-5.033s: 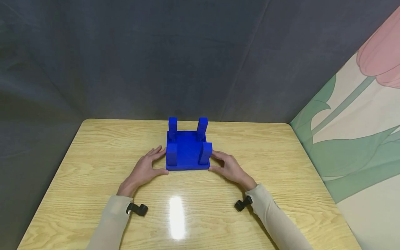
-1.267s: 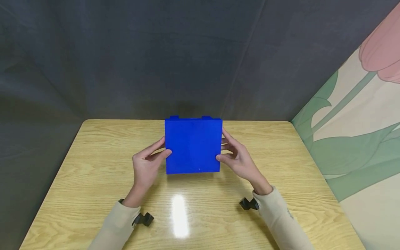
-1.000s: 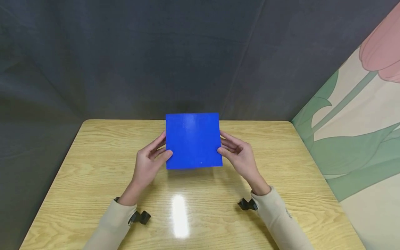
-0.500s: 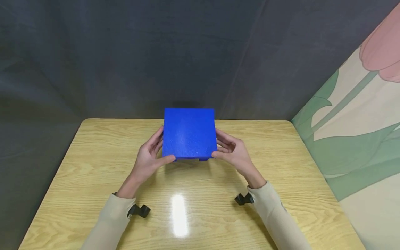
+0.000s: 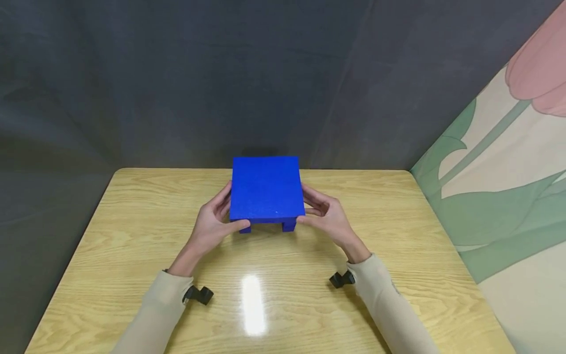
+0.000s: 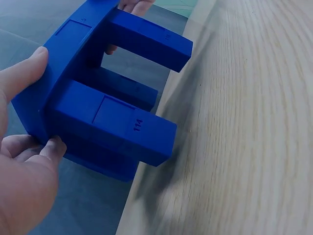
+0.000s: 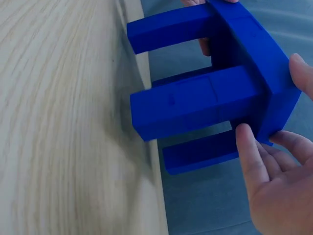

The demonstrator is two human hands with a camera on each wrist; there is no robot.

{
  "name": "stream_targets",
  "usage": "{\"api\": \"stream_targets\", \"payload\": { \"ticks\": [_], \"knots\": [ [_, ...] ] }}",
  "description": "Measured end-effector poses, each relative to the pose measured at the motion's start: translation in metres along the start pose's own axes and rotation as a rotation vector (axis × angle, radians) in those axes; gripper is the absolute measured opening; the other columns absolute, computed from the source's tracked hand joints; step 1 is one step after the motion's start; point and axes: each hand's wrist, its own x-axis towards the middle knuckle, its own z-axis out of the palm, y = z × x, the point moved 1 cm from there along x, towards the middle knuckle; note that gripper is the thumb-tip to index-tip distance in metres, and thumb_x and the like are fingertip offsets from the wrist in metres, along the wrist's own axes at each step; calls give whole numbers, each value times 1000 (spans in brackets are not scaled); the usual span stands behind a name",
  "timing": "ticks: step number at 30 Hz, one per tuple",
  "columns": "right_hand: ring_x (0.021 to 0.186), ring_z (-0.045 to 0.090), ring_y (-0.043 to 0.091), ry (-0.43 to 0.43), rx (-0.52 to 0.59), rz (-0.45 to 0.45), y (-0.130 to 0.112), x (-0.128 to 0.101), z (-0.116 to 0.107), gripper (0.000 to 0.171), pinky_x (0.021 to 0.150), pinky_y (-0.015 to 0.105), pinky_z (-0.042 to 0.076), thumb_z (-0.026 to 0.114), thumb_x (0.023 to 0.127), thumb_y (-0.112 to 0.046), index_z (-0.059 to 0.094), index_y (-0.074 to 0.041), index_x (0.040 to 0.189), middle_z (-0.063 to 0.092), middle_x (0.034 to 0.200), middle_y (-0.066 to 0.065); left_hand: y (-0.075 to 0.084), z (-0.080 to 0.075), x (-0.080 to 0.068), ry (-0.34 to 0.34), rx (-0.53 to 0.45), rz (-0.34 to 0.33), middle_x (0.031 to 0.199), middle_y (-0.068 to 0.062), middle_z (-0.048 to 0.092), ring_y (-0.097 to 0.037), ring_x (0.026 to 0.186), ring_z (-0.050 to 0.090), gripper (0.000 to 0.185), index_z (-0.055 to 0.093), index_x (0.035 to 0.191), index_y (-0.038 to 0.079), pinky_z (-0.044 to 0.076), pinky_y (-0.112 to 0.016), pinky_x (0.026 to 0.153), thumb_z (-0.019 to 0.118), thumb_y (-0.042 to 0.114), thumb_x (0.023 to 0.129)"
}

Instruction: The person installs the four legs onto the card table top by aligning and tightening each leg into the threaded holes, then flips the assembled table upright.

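A small blue toy table (image 5: 267, 189) is upright, its flat square top facing up and its legs pointing down. My left hand (image 5: 211, 226) grips its left edge, thumb at the front left corner and fingers along the side. On the opposite edge, my right hand (image 5: 329, 219) holds it the same way. Several thick legs, one marked "114", show beneath the top of the toy table (image 6: 115, 117) in the left wrist view. The leg ends of the toy table (image 7: 195, 93) look slightly apart from the wood surface in the right wrist view, with shadow beneath.
The light wooden tabletop (image 5: 274, 305) spreads below and around both hands, with a bright glare patch near the front. A dark grey cloth (image 5: 221, 83) hangs behind its far edge. To the right is a curtain (image 5: 499, 196) with a tulip print.
The toy table stood legs-up on the tabletop, then was lifted and turned over. Over the last second its top has tilted level and it has come lower, both hands keeping hold.
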Motion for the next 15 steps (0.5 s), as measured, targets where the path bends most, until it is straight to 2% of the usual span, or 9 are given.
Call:
{"api": "stream_targets", "payload": {
  "ticks": [6, 12, 15],
  "knots": [
    [142, 63, 11, 9, -87, 11, 7, 3, -2, 80, 112, 28, 55, 86, 92, 7, 50, 2, 164, 56, 164, 21, -3, 0, 2, 10, 29, -23, 180, -14, 32, -29, 165, 36, 103, 24, 176, 3, 41, -20, 121, 85, -8, 93],
    [140, 63, 10, -8, -129, 21, 16, 4, -4, 79, 113, 32, 55, 84, 95, 6, 49, 2, 165, 57, 163, 20, -9, -1, 2, 9, -8, -31, 181, -14, 30, -29, 166, 34, 102, 25, 175, 3, 40, -21, 122, 84, -9, 94],
    [140, 63, 10, -13, -136, 14, 18, 5, -3, 79, 112, 30, 55, 84, 95, 5, 48, 2, 165, 57, 163, 21, -10, -2, 2, 12, -25, -33, 181, -14, 30, -30, 166, 33, 101, 25, 175, 2, 40, -21, 122, 84, -10, 94]
  ]
}}
